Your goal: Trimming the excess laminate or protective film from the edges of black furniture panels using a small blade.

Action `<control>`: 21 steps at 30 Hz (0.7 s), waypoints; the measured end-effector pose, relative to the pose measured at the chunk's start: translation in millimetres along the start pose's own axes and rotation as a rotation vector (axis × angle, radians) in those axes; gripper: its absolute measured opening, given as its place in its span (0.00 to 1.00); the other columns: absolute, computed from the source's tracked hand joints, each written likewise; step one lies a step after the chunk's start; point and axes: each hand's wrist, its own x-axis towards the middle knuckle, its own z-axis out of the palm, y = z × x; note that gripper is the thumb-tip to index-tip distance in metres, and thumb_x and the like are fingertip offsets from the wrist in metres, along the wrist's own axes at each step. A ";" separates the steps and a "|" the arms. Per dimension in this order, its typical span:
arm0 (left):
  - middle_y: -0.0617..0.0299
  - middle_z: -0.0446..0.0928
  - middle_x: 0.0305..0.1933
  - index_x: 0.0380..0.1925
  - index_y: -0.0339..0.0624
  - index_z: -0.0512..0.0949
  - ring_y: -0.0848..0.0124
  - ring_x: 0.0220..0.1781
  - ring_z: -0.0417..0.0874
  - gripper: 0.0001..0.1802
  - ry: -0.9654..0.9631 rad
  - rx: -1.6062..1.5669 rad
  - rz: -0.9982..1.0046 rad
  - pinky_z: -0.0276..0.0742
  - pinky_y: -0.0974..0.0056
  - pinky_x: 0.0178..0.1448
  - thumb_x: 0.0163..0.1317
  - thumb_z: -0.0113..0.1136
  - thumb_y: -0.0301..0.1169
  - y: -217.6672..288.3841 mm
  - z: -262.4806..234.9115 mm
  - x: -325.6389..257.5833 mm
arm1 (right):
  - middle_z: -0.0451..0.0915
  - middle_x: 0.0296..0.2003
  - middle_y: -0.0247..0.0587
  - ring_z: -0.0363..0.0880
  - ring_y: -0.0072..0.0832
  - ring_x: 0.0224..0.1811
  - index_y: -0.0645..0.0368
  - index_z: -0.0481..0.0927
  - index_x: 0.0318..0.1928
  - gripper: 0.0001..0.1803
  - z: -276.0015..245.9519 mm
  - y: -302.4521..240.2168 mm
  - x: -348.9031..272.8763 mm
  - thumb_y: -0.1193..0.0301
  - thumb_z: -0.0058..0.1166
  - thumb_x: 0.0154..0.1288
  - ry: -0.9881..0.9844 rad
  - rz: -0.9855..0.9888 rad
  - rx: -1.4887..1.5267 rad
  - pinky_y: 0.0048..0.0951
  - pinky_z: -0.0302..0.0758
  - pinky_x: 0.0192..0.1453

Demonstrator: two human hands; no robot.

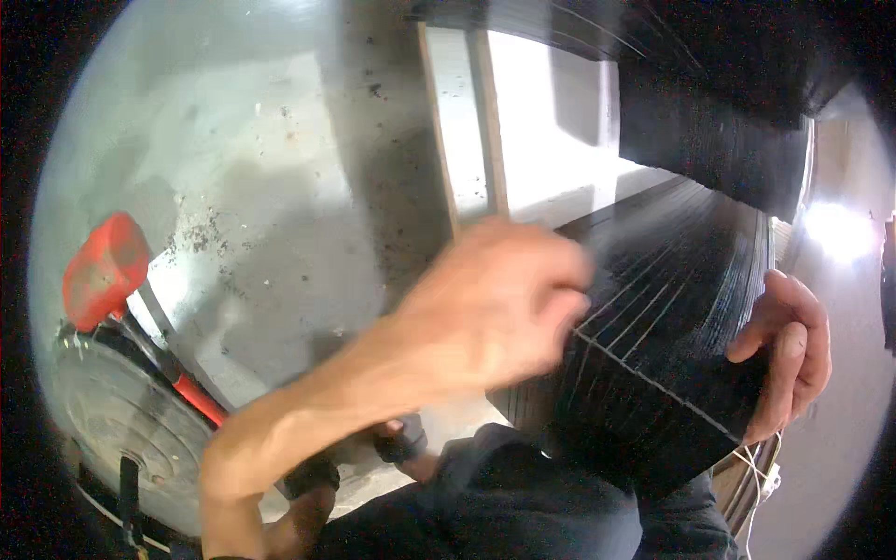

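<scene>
A bulky black stack of thin layered sheets or strips (672, 345), marked by fine pale lines, sits in front of me at the right. Its near corner edge faces my lap. My left hand (495, 308) reaches across from the left, blurred by motion, to that edge. The thumb and fingers are curled together; anything between them is too smeared to make out. My right hand (793, 359) is wrapped around the stack's right end, with fingers bent against its side. What the stack is made of does not show clearly.
A red-headed mallet (107, 271) with a black and red handle lies at the left on a round, dusty stool-like top (131, 401). More black layered material (719, 131) rises beyond the stack. A white cable (761, 481) hangs at the lower right. The grey floor (271, 177) is speckled with debris.
</scene>
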 end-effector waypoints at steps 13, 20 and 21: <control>0.50 0.83 0.39 0.43 0.34 0.83 0.56 0.42 0.86 0.11 0.285 0.132 -0.163 0.80 0.59 0.48 0.59 0.66 0.22 -46.6 -1.9 -43.6 | 0.78 0.24 0.36 0.73 0.18 0.22 0.72 0.80 0.53 0.28 -13.5 1.3 3.3 0.55 0.45 0.76 -0.148 -0.044 -0.053 0.20 0.65 0.32; 0.48 0.83 0.42 0.48 0.36 0.83 0.54 0.44 0.86 0.17 0.234 0.077 -0.165 0.81 0.57 0.50 0.57 0.65 0.21 -49.4 -3.6 -49.7 | 0.77 0.23 0.34 0.72 0.18 0.22 0.73 0.79 0.54 0.28 -10.3 3.7 2.6 0.56 0.44 0.77 -0.120 -0.051 -0.033 0.20 0.64 0.32; 0.48 0.83 0.42 0.48 0.36 0.83 0.54 0.44 0.86 0.17 0.235 0.079 -0.167 0.81 0.57 0.50 0.57 0.65 0.21 -49.7 -2.1 -49.6 | 0.77 0.23 0.34 0.72 0.17 0.22 0.73 0.79 0.54 0.27 -11.3 6.2 2.5 0.57 0.43 0.77 -0.126 -0.062 -0.018 0.20 0.64 0.32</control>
